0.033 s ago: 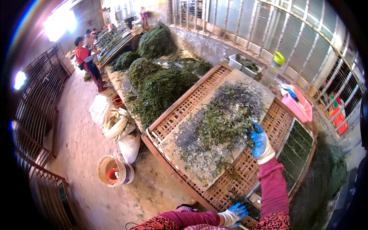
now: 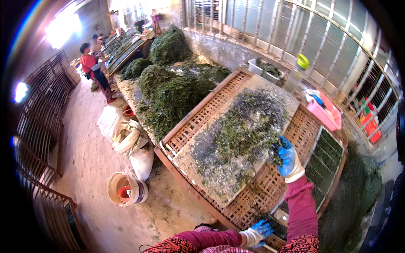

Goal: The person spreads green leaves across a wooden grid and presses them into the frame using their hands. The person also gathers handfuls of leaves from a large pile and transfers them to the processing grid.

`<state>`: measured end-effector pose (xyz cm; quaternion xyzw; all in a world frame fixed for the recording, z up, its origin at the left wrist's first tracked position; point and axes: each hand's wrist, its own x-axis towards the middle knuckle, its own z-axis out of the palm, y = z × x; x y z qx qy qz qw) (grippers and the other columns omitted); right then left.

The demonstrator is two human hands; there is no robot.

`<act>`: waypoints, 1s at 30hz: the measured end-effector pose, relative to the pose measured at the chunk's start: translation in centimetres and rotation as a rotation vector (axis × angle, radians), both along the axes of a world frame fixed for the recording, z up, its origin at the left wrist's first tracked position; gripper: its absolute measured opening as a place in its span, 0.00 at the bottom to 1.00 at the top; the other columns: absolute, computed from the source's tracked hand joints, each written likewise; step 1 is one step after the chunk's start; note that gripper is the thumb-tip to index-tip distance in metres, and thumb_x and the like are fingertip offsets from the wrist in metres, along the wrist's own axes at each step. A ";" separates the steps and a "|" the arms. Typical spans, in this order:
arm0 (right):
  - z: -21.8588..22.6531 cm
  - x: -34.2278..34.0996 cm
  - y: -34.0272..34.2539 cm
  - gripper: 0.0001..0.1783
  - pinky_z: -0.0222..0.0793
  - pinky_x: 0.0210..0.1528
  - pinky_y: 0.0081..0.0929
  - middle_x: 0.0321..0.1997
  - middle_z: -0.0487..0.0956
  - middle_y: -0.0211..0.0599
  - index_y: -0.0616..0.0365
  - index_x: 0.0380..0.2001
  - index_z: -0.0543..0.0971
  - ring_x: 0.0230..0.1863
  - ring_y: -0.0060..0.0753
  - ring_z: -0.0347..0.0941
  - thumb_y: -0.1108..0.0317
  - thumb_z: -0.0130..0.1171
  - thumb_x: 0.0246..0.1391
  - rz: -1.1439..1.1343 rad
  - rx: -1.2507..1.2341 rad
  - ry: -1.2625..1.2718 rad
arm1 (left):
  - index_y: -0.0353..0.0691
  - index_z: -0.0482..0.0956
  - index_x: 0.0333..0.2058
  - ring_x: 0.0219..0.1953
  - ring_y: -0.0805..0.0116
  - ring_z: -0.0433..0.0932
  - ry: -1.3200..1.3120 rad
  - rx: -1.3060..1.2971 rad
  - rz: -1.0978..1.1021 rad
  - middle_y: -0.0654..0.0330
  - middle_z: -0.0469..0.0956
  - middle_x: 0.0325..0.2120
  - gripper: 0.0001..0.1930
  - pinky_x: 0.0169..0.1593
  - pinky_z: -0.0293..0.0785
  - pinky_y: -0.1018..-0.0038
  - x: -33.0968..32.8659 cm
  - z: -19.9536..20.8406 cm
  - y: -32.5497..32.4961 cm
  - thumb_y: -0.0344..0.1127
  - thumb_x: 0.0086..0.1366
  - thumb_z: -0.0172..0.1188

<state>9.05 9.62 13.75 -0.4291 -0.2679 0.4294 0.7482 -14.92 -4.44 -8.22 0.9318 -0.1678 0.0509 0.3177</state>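
My right hand [image 2: 291,162], in a blue-and-white coated glove, is closed on a clump of dark green seaweed [image 2: 275,152] by the board's right edge. Loose seaweed [image 2: 240,133] and pale bits are spread over the flat board [image 2: 202,179], which lies on a brown slatted rack [image 2: 192,127]. Low in the view, my left hand [image 2: 256,234] wears a matching glove. Its fingers are stretched out over the rack's near edge, beside dark strands. To the right of my right hand lies a framed panel [image 2: 322,162] covered in green, with thin pale bars across it.
Large seaweed heaps [image 2: 177,99] lie beyond the rack. A white tub [image 2: 265,69], a yellow-green-capped bottle [image 2: 297,71] and a pink basin [image 2: 327,111] stand at the far right. On the floor at left are sacks [image 2: 124,130] and a white bucket [image 2: 126,188]. A person [image 2: 95,69] stands far left.
My right hand has shifted slightly rightward relative to the board, with the seaweed still in its grasp. The whole view has moved a little; my left hand stays in about the same place.
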 end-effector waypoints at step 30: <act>-15.5 -12.9 -35.2 0.17 0.74 0.50 0.43 0.48 0.79 0.38 0.47 0.42 0.81 0.48 0.49 0.75 0.70 0.62 0.46 -0.459 -1.159 -1.469 | 0.48 0.78 0.52 0.62 0.34 0.62 0.023 0.260 0.551 0.41 0.70 0.54 0.24 0.68 0.46 0.42 -3.4 6.6 -2.6 0.48 0.58 0.56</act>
